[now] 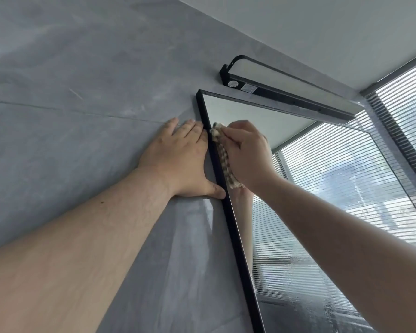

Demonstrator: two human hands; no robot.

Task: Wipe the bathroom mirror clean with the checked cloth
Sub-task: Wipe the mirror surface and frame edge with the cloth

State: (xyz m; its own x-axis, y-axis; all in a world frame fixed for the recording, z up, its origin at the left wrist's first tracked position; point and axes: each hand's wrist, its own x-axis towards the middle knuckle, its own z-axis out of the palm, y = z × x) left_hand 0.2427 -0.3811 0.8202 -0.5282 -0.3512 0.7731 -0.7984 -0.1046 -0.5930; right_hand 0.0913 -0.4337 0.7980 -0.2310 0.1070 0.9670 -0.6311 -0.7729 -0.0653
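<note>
A black-framed mirror (322, 193) hangs on the grey wall and reflects window blinds and the ceiling. My right hand (247, 155) grips the brown-and-cream checked cloth (225, 162) and holds it against the glass just inside the mirror's left frame, near the top left corner. My left hand (180, 159) lies flat on the wall beside that frame, fingers straight, its thumb touching the frame's edge. Streaks and droplets show on the lower right of the glass.
A black bar lamp (286, 90) is mounted on the wall just above the mirror. A window with slatted blinds (408, 111) fills the right side. The grey marbled wall (70, 92) spreads to the left, with the white ceiling above.
</note>
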